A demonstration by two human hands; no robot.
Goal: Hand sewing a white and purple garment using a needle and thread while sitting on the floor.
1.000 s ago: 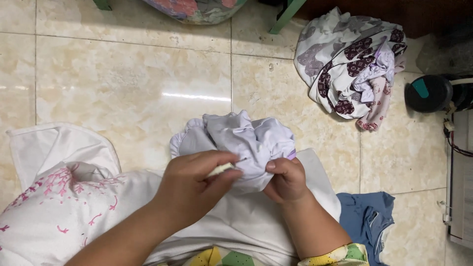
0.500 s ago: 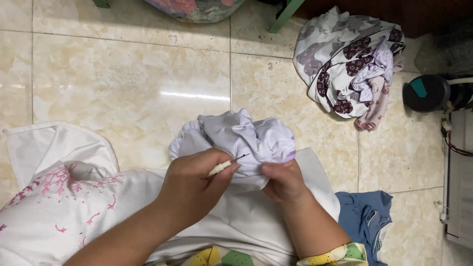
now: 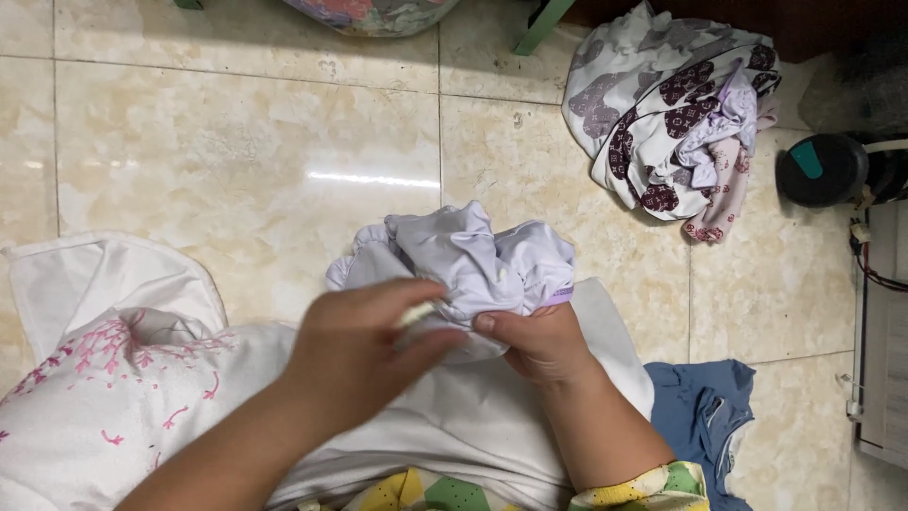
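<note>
Two hands: seen together from the head camera, low in the middle.
Left hand [image 3: 364, 345]: blurred; a small pale tool [image 3: 416, 313] is pinched between its fingers against the cloth.
Right hand [image 3: 539, 341]: closed on the bunched lilac garment [image 3: 473, 260].
Garment: held above a white cloth [image 3: 123, 407] spread over the tiled floor [image 3: 236, 142].
Further off: a patterned heap [image 3: 672, 114] is seen at upper right.

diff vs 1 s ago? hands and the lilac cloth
The left hand, pinching a thin pale tool, has slid right and slightly down against the bunched lilac cloth; it is motion-blurred. The right hand keeps its grip on the cloth's lower edge. The white pink-printed fabric, patterned pile and blue cloth are unmoved.
</note>
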